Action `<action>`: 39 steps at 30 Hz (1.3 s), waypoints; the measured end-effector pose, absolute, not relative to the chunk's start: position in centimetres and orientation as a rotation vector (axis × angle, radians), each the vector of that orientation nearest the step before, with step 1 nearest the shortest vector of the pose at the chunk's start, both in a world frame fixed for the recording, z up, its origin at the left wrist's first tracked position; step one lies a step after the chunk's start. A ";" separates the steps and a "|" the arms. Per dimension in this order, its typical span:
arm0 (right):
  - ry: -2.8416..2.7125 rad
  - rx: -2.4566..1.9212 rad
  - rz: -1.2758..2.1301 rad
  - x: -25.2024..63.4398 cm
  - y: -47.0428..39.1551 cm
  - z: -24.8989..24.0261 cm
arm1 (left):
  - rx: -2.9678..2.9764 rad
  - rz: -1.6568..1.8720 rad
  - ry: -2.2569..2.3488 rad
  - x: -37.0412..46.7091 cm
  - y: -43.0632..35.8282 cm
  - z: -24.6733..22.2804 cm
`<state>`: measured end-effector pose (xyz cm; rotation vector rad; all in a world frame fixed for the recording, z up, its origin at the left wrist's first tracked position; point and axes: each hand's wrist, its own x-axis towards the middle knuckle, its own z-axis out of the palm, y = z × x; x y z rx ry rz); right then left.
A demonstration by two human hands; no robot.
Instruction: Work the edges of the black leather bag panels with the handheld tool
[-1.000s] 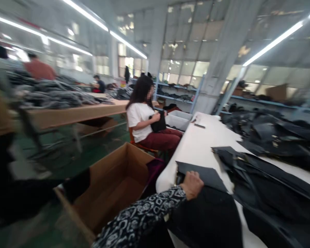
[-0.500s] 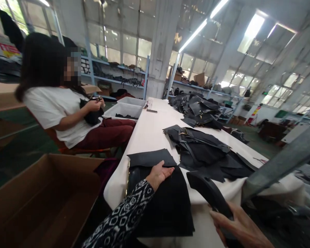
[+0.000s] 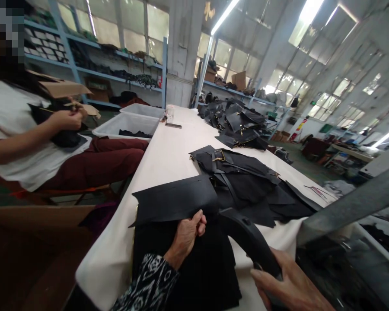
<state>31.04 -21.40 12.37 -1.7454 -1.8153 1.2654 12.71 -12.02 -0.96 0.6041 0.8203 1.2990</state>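
A stack of black fabric pieces [image 3: 194, 268] lies along the near table edge, with a smooth black leather-like flap [image 3: 175, 198] across its far end. My left hand [image 3: 186, 235], in a black-and-white patterned sleeve, is closed at the flap's near edge and pinches it. In my right hand [image 3: 288, 280] is a black curved handheld tool [image 3: 253, 235], gripped by its lower part. The tool's wide nose is by the right end of the flap; whether it touches is unclear. Its exact kind does not show.
Black pieces with gold buckles [image 3: 240, 172] lie just beyond, and a larger black pile [image 3: 236, 119] farther back. A seated person [image 3: 65, 125] works at the left. White bins [image 3: 126, 125], a cardboard box [image 3: 35, 242] and a slanted metal post [image 3: 350, 198] flank the table.
My left hand has gone from open, fingers stretched, to closed on the flap's edge. The tool's nose has come closer to the flap. The view has turned right.
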 end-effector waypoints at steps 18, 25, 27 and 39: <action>-1.738 -1.915 1.256 28.5 -17.7 11.0 | 0.887 1.076 0.963 11.9 -12.0 -1.8; -1.804 -1.923 1.015 30.1 -18.1 12.5 | 0.691 1.149 0.895 12.3 -11.7 -1.1; -1.837 -1.925 1.008 30.6 -18.7 12.6 | 0.692 1.149 0.884 12.3 -11.7 -1.1; -1.792 -1.791 1.326 27.9 -18.1 10.8 | 0.963 1.135 0.997 11.5 -12.3 0.5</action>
